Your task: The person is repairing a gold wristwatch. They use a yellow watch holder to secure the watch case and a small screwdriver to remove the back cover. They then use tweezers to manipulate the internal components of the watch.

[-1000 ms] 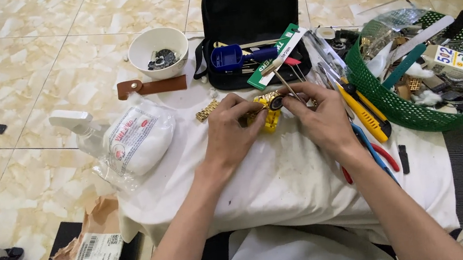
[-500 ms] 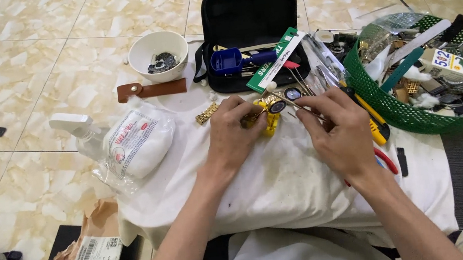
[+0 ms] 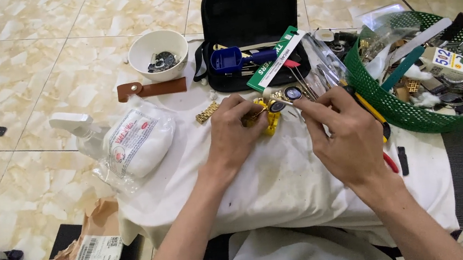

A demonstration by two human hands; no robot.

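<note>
Both hands meet over the white cloth [image 3: 281,170]: the left hand [image 3: 237,132] clamps a gold watch [image 3: 275,106] on a yellow holder [image 3: 271,121] to steady it, while the right hand [image 3: 343,132] pinches a thin tool, hard to make out, at the watch's dark dial, beside the green basket [image 3: 395,110].

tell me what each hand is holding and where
Left hand grips the gold metal watch on its yellow holder. Right hand fingertips pinch a thin tool at the watch; exact hold unclear.
</note>
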